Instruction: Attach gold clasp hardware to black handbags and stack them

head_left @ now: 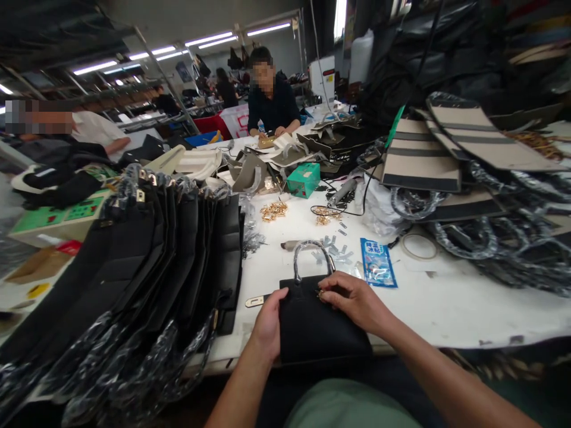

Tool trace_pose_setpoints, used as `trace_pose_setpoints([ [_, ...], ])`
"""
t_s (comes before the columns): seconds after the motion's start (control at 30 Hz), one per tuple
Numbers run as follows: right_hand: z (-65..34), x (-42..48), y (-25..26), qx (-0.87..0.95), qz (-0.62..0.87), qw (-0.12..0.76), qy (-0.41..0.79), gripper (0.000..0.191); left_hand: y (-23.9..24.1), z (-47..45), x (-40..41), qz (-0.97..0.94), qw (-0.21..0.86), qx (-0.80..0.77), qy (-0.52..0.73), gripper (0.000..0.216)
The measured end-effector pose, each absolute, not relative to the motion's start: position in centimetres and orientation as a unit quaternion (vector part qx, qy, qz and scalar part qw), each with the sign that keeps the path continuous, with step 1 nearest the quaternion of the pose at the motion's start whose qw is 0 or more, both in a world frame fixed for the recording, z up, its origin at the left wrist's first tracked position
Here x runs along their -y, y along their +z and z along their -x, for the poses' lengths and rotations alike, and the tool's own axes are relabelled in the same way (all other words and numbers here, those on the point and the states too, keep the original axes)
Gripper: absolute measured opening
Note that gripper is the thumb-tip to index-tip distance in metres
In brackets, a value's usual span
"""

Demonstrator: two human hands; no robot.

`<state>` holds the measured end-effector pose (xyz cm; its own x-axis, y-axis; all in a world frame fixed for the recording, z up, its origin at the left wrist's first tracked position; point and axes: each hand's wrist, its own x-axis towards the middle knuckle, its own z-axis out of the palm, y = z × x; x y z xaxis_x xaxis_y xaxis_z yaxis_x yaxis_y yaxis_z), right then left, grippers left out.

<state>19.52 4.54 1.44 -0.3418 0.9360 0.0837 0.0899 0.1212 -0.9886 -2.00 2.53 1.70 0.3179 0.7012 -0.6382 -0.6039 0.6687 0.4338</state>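
A small black handbag with a plastic-wrapped top handle lies flat at the near edge of the white table. My left hand grips the bag's left side, thumb on top. My right hand rests on the bag's upper edge, its fingers pinched around a small metal fitting by the handle base. A gold metal tab sticks out to the left of the bag.
A row of black bags with wrapped handles stands to the left. Striped beige bags pile up on the right. Gold hardware, a teal box, a blue packet and silver clips lie mid-table. A person in dark clothes works opposite.
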Motion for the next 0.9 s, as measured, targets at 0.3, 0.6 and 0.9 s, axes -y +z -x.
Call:
trace_pose_setpoints([
  [0.3,-19.4,-3.6,2.1,0.724,0.451,0.366,0.373,0.017,0.3,3.0,-2.3,-0.016,0.844,-0.358,0.398,0.049],
  [0.6,-19.4,-4.7,2.8,0.749,0.502,0.291,0.319,0.019,-0.4,3.4,-2.7,0.014,0.856,-0.324,0.402,0.047],
  [0.9,-19.2,-5.2,2.6,0.796,0.479,0.263,0.261,0.020,-0.5,3.5,-2.9,0.024,0.869,-0.299,0.393,0.048],
])
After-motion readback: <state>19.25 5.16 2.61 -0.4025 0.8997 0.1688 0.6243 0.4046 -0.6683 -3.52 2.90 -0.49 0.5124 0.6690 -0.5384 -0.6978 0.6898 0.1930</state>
